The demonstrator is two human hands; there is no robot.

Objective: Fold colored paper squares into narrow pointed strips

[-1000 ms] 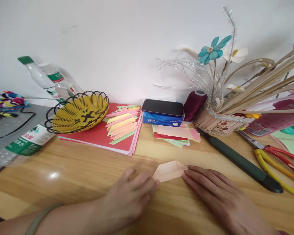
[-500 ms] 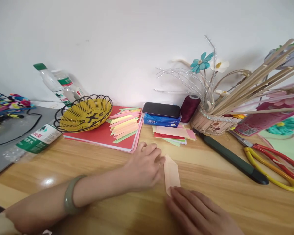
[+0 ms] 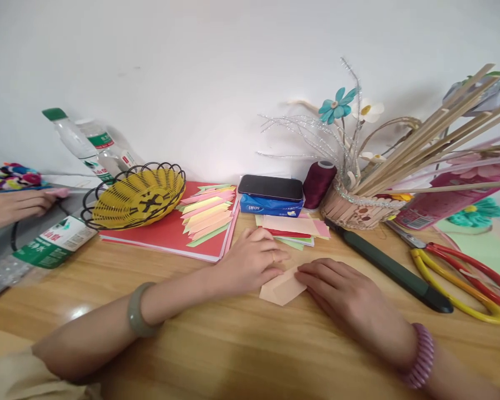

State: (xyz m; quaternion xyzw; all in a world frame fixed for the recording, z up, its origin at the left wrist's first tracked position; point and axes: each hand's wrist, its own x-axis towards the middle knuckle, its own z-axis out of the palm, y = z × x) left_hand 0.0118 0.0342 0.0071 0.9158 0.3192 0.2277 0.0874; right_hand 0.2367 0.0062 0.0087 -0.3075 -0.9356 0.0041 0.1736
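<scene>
A peach paper strip with folded, pointed corners lies slanted on the wooden table, between my two hands. My right hand, with a purple coil band at its wrist, pinches the strip's upper right end. My left hand, wearing a ring and a green bangle, is bent over the strip's upper edge. Its thumb meets the paper, and the fingers are curled above. Just behind my hands lies a small pile of coloured paper strips. Folded paper pieces rest in a row on red paper sheets.
A yellow basket and plastic bottles stand left. Behind are a phone on a blue tissue pack and a thread spool. Right lie a dark green-handled tool and scissors. Another person's hand is far left.
The paper strip has turned from upright to slanted. My right hand has moved up to its upper end, and my left hand remains beside it. Another person's hand has appeared at far left.
</scene>
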